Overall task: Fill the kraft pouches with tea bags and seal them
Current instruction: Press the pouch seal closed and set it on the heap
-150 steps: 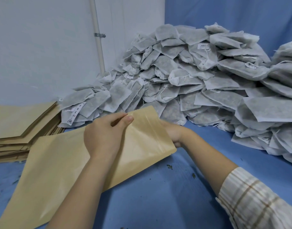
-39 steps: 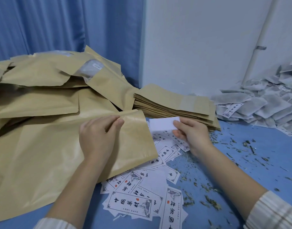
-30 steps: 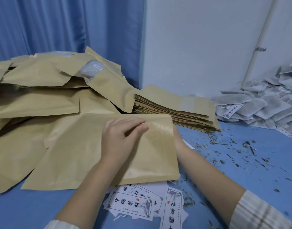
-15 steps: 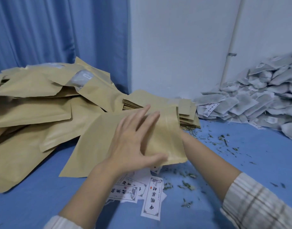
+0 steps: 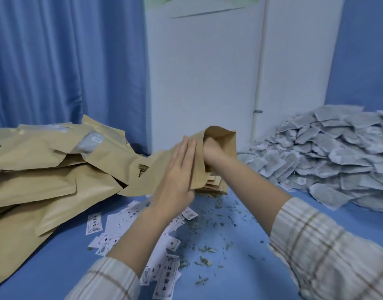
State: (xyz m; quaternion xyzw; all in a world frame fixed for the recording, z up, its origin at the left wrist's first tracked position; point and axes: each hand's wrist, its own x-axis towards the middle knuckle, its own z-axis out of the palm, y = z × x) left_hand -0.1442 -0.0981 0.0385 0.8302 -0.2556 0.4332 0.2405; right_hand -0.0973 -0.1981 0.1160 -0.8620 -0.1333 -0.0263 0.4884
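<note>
A large kraft pouch [image 5: 224, 138] is lifted off the blue table [image 5: 45, 267], its mouth pointing up and to the right. My left hand [image 5: 177, 176] lies flat against the pouch's outer face, fingers straight. My right hand [image 5: 211, 149] is pushed into the open mouth, and its fingers are hidden inside. The grey-white tea bags [image 5: 329, 152] lie in a big heap at the right, apart from both hands.
Kraft pouches [image 5: 45, 169] are piled at the left, one showing a clear window. A flat stack of pouches [image 5: 214, 187] sits just behind my hands. Printed paper labels [image 5: 121, 226] and loose tea crumbs [image 5: 207, 230] are scattered on the table in front.
My right hand picked a white label from the table and went into the pouch's mouth. The pouch rose from lying flat, and my left hand flattened against it.
</note>
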